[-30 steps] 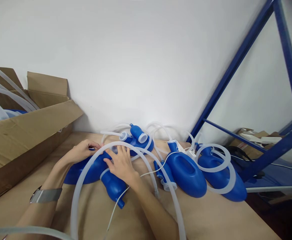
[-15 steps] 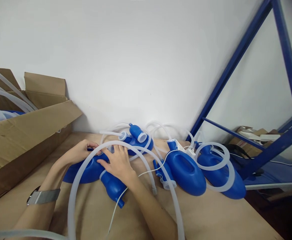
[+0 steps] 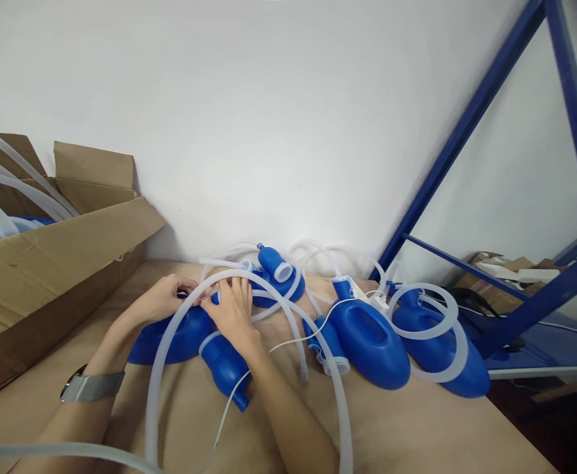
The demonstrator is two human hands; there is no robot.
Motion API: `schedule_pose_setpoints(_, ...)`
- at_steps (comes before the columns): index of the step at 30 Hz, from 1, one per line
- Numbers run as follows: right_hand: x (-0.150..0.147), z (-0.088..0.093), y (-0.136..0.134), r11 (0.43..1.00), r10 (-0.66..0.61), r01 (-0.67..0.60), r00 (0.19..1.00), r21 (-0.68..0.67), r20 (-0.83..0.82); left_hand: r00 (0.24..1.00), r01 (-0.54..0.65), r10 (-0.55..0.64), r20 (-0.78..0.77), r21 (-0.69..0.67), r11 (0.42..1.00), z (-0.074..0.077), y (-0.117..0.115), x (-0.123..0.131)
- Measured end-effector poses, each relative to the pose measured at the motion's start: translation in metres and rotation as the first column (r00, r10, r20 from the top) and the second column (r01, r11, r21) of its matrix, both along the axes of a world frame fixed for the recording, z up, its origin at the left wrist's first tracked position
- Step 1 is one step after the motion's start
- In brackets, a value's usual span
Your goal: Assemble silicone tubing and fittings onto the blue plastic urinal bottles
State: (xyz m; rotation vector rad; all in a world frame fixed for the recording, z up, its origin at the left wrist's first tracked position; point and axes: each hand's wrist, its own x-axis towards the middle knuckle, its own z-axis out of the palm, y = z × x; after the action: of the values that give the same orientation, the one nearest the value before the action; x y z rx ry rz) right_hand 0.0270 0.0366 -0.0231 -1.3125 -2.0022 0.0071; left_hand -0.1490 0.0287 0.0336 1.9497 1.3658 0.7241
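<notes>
Both hands meet over a blue plastic container (image 3: pixel 180 332) lying on the brown table (image 3: pixel 417 428). My left hand (image 3: pixel 163 297) is curled, its fingers pinched on a small part at the container's top beside a translucent hose (image 3: pixel 167 342) that loops over both forearms. My right hand (image 3: pixel 232 309) lies over the same spot, fingers bent down and touching the hose and the container. What the fingertips pinch is hidden. A blue spout piece (image 3: pixel 224 368) lies under my right wrist. A metal watch (image 3: pixel 91 385) is on my left wrist.
More blue containers (image 3: pixel 367 339) (image 3: pixel 441 359) (image 3: pixel 273 276) with coiled hoses lie to the right and behind. An open cardboard box (image 3: pixel 46 263) with hoses stands at left. A blue metal rack frame (image 3: pixel 466 138) leans at right, near the table's right edge.
My right hand has slid up and left to meet the left hand at the container's top. The hose loop has shifted slightly with it.
</notes>
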Motion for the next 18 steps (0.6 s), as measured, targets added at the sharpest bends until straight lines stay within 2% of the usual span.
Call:
schedule_pose_setpoints(4,0.0,0.001,0.003,0.999,-0.003,0.002,1.0,-0.035,-0.024,0.998,-0.048,0.049,-0.045,0.026,0.998,-0.002,0.003,0.004)
schedule_pose_setpoints(13,0.003,0.003,0.008,0.997,0.026,-0.023,0.999,-0.072,0.042,0.96,-0.168,0.184,-0.211,0.093,0.981,-0.007,0.007,0.011)
schedule_pose_setpoints(15,0.009,0.003,0.009,0.997,0.06,-0.058,0.997,-0.049,0.046,0.968,-0.131,0.146,-0.206,0.083,0.988,-0.007,0.006,0.007)
schedule_pose_setpoints(18,0.025,0.004,0.005,0.988,0.156,-0.156,0.987,0.014,0.046,0.993,-0.045,0.05,-0.104,0.045,0.998,-0.007,0.005,0.001)
